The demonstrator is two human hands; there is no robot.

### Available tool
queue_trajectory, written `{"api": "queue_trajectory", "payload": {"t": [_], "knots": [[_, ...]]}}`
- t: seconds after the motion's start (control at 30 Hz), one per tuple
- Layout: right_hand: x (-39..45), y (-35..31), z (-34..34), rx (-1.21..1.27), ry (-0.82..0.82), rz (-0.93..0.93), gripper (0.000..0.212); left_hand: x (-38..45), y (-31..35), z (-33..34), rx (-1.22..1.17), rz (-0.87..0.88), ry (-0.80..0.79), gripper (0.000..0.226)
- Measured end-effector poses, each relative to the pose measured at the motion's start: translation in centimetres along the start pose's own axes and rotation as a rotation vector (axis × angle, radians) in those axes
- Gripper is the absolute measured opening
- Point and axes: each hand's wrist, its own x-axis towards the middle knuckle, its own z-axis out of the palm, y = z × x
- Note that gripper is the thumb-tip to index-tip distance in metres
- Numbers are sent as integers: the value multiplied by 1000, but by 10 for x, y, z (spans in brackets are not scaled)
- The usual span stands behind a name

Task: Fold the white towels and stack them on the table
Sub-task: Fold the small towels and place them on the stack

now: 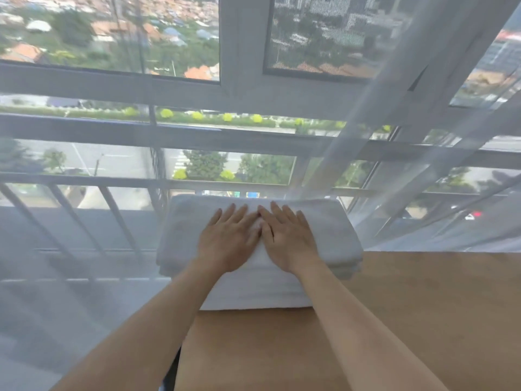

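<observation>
Outside, seen through a tall grey-framed window (245, 91) with a barred railing (112, 215) low on its left: blurred rooftops, trees and a road far below. Hung across that glass, a sheer white curtain (394, 136), bunched in a diagonal fold on the right and spread thin over the left. Below and right, a light wooden worktop (423, 306), filling the lower right of the view and ending at a straight left edge. Set at the far left corner of that worktop, a stack of folded white towels (332, 238), several layers showing at its right edge, its left end reaching past the worktop edge. Under the stack and nearer the camera, a lower white fold (253, 294), lying flat on the wood. Reaching in from the bottom, two bare forearms. Pressed flat on top of the stack, side by side near its middle: left hand (225, 241) and right hand (287, 241), both with fingers extended and slightly spread, palms down, gripping nothing, thumbs nearly touching.
</observation>
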Motion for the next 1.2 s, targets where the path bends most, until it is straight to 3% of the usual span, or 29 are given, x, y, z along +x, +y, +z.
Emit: {"api": "queue_trajectory", "payload": {"t": [0.23,0.47,0.6,0.8,1.0,1.2], "knots": [[-16,61,-14,-51,31,297,59,-8,-71,-3,39,-168,35,70],[-27,57,-25,-69,-33,366,61,-15,-59,-5,53,-210,53,64],[-46,53,-30,-25,-57,249,63,-35,-25,-8,26,-155,70,63],[-104,86,-43,12,-58,138,63,-51,68,-2,-58,-50,-58,65],[-214,180,-75,49,17,174,60,-55,230,19,-105,129,-287,62],[-340,304,-122,39,82,401,60,-65,402,57,-14,272,-215,63]]}}
